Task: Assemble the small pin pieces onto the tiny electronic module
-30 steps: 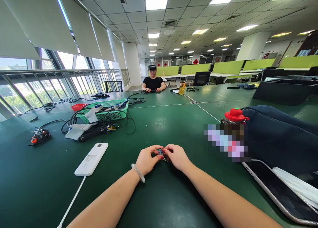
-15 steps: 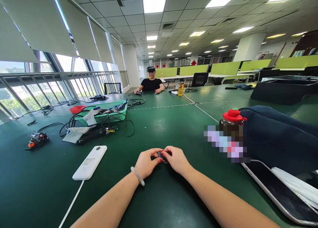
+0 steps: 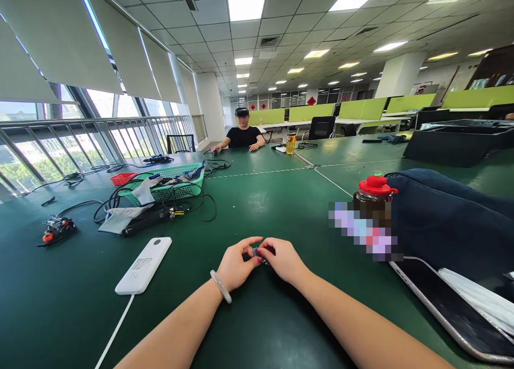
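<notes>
My left hand (image 3: 235, 264) and my right hand (image 3: 284, 258) meet over the green table (image 3: 257, 200), fingertips together. Between them is a small blue-grey piece (image 3: 255, 251) with shiny bits at its lower end. Fingers cover much of it, so its kind cannot be made out. The thumb and forefinger of my right hand are closed in a pinch on it. My left thumb presses at its lower side, while the left forefinger arches above it. A pale bangle (image 3: 221, 287) circles my left wrist.
To the left lie a white power bank (image 3: 144, 266) with a cable, a green basket (image 3: 182, 186) of cables and a small orange-and-black device (image 3: 56, 230). At right are a red-lidded jar (image 3: 375, 195), a dark bag (image 3: 441, 219) and a tablet (image 3: 445, 305). A person (image 3: 243, 136) sits opposite.
My left forefinger has lifted and straightened slightly away from the small piece. Both hands otherwise stay in nearly the same place. The person opposite has shifted one hand slightly.
</notes>
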Demonstrator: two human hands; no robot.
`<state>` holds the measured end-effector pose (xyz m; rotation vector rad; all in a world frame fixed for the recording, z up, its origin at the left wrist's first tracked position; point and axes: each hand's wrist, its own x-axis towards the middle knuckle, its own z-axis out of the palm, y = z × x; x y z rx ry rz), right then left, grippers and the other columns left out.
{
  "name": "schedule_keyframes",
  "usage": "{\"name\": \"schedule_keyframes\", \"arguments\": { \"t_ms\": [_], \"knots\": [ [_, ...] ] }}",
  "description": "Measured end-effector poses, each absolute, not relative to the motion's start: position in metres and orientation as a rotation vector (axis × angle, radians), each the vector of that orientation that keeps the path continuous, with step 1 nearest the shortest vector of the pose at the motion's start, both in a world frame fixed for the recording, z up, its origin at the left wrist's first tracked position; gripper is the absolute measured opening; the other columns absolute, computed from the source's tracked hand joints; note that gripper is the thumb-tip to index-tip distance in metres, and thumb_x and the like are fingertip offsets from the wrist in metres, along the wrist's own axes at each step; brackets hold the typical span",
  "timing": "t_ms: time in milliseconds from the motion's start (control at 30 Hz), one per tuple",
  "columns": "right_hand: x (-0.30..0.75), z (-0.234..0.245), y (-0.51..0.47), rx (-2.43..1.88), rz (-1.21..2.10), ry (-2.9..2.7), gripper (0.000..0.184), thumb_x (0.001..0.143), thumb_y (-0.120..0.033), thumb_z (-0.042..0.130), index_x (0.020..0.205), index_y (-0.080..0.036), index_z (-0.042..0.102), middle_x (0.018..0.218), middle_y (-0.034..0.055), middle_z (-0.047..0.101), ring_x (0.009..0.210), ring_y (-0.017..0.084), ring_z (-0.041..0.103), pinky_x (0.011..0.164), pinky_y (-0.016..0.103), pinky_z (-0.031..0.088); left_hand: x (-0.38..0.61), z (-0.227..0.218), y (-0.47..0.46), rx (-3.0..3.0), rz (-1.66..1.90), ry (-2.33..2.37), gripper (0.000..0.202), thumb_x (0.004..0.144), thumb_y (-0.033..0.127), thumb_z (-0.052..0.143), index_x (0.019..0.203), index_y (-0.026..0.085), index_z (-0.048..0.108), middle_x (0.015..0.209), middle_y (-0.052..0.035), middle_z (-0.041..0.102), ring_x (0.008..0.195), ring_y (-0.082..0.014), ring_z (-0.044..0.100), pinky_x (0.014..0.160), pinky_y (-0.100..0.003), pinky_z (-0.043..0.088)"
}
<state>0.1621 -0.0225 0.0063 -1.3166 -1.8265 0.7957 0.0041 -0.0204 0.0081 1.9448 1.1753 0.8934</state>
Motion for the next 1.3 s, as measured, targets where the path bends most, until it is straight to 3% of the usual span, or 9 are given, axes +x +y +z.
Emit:
{"name": "schedule_keyframes", "arguments": {
  "t_ms": [233, 433, 700, 967, 1167, 1300],
  "knots": [
    [0.161, 0.008, -0.024, -1.281, 0.690, -1.941, 0.018, 0.079, -0.028, 0.049, 0.069, -0.018, 0.060, 0.066, -0.0014, 0.059, 0.061, 0.010, 0.049, 0.058, 0.021, 0.036, 0.006, 0.013, -0.024, 2.040, 0.837, 1.136, 0.043, 0.072, 0.019, 0.053, 0.114, 0.021, 0.050, 0.065, 0.0041, 0.050, 0.065, -0.0116, 0.049, 0.071, -0.025, 0.040],
    [0.161, 0.008, -0.026, -1.241, 0.665, -1.988, 0.017, 0.080, -0.027, 0.049, 0.068, -0.019, 0.058, 0.065, -0.0023, 0.059, 0.059, 0.010, 0.049, 0.057, 0.022, 0.035, 0.005, 0.011, -0.024, 2.051, 0.816, 1.022, 0.057, 0.073, 0.014, 0.048, 0.127, 0.021, 0.032, 0.064, 0.0054, 0.046, 0.064, -0.0111, 0.046, 0.068, -0.025, 0.038],
    [0.163, 0.008, -0.026, -1.219, 0.610, -2.066, 0.019, 0.083, -0.028, 0.047, 0.071, -0.019, 0.058, 0.069, -0.0012, 0.061, 0.062, 0.010, 0.051, 0.059, 0.022, 0.035, 0.006, 0.011, -0.024, 2.022, 0.802, 1.011, 0.059, 0.073, 0.011, 0.047, 0.128, 0.020, 0.027, 0.062, 0.0063, 0.043, 0.061, -0.0103, 0.043, 0.064, -0.024, 0.036],
    [0.171, 0.011, -0.021, -1.364, 0.550, -2.104, 0.041, 0.090, -0.035, 0.030, 0.068, -0.018, 0.059, 0.067, 0.0016, 0.059, 0.063, 0.011, 0.051, 0.059, 0.023, 0.034, 0.007, 0.006, -0.022, 1.886, 0.835, 1.022, 0.053, 0.070, 0.011, 0.046, 0.122, 0.021, 0.034, 0.059, 0.0068, 0.045, 0.060, -0.0102, 0.046, 0.062, -0.023, 0.036],
    [0.176, 0.003, -0.018, -1.555, 0.569, -2.145, 0.014, 0.075, -0.032, 0.058, 0.078, -0.019, 0.064, 0.084, 0.0033, 0.059, 0.073, 0.013, 0.054, 0.064, 0.023, 0.037, 0.004, 0.005, -0.018, 1.821, 0.852, 1.149, 0.043, 0.070, 0.012, 0.045, 0.112, 0.021, 0.044, 0.056, 0.0071, 0.043, 0.058, -0.0101, 0.048, 0.058, -0.021, 0.036],
    [0.176, -0.003, -0.017, -1.565, 0.581, -2.173, 0.012, 0.071, -0.026, 0.062, 0.082, -0.021, 0.063, 0.086, 0.0024, 0.058, 0.075, 0.013, 0.054, 0.066, 0.023, 0.038, 0.004, 0.011, -0.022, 2.029, 0.779, 1.354, 0.025, 0.073, 0.017, 0.044, 0.094, 0.021, 0.057, 0.064, 0.0028, 0.055, 0.059, -0.0119, 0.049, 0.058, -0.023, 0.036]
  ]
}}
